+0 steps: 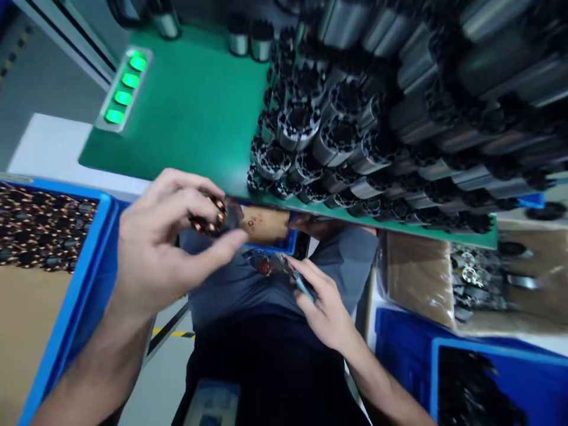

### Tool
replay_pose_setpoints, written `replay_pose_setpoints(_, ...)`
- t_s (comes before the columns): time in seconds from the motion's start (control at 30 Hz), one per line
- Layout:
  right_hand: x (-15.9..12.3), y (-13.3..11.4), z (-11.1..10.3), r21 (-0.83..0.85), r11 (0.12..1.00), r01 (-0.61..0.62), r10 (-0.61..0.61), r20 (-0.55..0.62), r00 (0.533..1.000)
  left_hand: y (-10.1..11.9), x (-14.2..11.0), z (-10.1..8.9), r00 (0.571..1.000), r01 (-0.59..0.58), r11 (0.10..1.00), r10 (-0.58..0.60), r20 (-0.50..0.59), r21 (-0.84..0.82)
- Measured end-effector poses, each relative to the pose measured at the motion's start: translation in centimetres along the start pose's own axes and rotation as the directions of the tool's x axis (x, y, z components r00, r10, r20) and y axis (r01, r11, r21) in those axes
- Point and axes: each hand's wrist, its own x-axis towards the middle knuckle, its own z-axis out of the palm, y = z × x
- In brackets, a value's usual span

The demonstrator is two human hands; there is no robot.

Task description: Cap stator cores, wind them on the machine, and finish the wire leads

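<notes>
My left hand (164,236) is closed around a small round part wound with copper wire (212,218), held in front of my lap just below the edge of the green mat (190,112). My right hand (322,299) sits lower and to the right, fingers pinched on a small tool with a blue handle (302,285); its tip lies near a second copper-wound piece (265,263). Both are blurred by motion.
Many black-and-silver cylindrical parts (355,136) lie stacked on the mat's right half. A panel with green lights (126,89) stands at its left edge. A blue bin (84,260) of copper-wound parts is at left; a cardboard box (465,278) and blue crates (488,373) at right.
</notes>
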Motion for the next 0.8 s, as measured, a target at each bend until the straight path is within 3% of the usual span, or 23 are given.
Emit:
replay_pose_setpoints(0.1, 1.0, -1.7, 0.0, 0.073, 0.995, 0.065, -0.062, -0.043, 0.997, 1.9, -2.7, 2.0, 0.997, -0.034, 0.998, 0.030, 0.073, 0.046)
replay_pose_setpoints(0.2, 1.8, -2.9, -0.1, 0.121, 0.987, 0.109, -0.106, -0.026, 0.994, 2.5, -3.9, 3.1, 0.994, -0.052, 0.998, 0.048, 0.099, 0.042)
replay_pose_setpoints(0.37, 1.9, -3.1, -0.3, 0.146, 0.983, 0.112, -0.115, 0.013, 0.993, 2.4, -4.2, 3.1, 0.992, -0.061, 0.997, 0.055, 0.112, 0.051)
replay_pose_setpoints(0.6, 1.5, -3.0, -0.1, 0.121, 0.981, 0.150, -0.144, -0.058, 0.988, 2.5, -4.7, 3.4, 0.990, -0.064, 0.998, 0.061, 0.127, 0.022)
replay_pose_setpoints(0.8, 1.7, -2.7, 0.0, 0.121, 0.988, 0.097, -0.089, -0.070, 0.994, 2.3, -4.9, 3.6, 0.994, 0.022, 0.999, -0.017, 0.108, -0.043)
